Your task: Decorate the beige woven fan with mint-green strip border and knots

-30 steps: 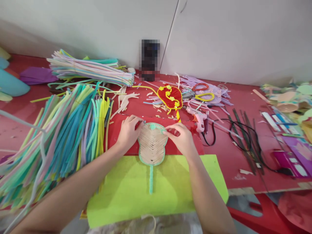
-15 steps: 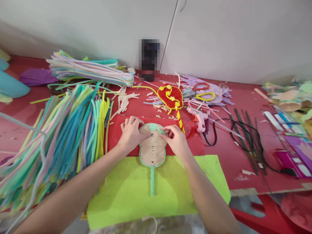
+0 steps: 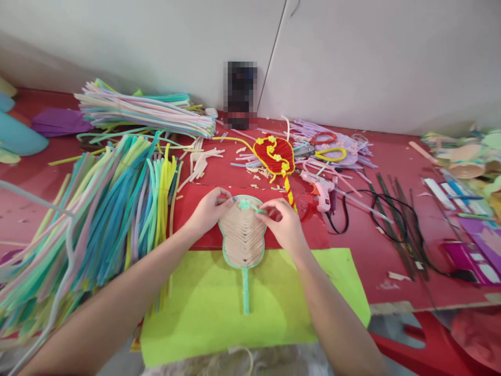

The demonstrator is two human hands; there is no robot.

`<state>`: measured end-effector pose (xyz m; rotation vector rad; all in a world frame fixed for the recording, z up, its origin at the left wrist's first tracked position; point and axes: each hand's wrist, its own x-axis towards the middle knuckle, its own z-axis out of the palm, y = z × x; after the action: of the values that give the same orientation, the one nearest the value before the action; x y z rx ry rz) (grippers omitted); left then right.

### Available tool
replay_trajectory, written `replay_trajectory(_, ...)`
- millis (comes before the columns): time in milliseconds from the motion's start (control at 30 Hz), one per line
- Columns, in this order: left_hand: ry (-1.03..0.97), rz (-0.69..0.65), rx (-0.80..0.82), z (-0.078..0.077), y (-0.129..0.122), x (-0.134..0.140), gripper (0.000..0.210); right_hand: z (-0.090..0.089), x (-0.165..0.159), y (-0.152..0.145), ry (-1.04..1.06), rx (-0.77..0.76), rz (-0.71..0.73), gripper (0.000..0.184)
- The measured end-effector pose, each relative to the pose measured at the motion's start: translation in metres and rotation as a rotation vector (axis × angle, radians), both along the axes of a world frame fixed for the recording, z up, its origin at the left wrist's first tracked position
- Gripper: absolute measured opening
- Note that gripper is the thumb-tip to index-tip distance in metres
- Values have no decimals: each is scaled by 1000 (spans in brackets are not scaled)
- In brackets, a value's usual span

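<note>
A beige fan with a mint-green edge and handle lies with its handle toward me, made of what look like pipe cleaners. My left hand grips its upper left rim between thumb and fingers. At the upper right of the fan, my right hand pinches a short mint-green pipe cleaner piece. That piece reaches toward a small green flower-like ornament near the fan's top. Under the handle is a lime-green sheet.
A red and yellow fan lies beyond my hands, near scissors and a pink glue gun. Its black cord loops rightward. Pipe cleaner bundles spread at left. A pixelated dark object stands against the wall.
My left hand has slid slightly left and down along the rim, uncovering more of the fan's top. My right hand stays nearly in place with its pinch.
</note>
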<state>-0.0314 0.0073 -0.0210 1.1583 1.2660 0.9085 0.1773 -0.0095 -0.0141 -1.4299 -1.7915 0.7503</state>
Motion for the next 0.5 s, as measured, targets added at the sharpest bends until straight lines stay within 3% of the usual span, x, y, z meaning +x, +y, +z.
replay_trajectory(300, -111, 58, -38, 5, -1, -1, 32, 7, -3, 0, 247, -204, -37, 17)
replay_trajectory(500, -302, 93, -128, -1, -2, 1, 38, 9, -9, -1, 287, -202, -64, 20)
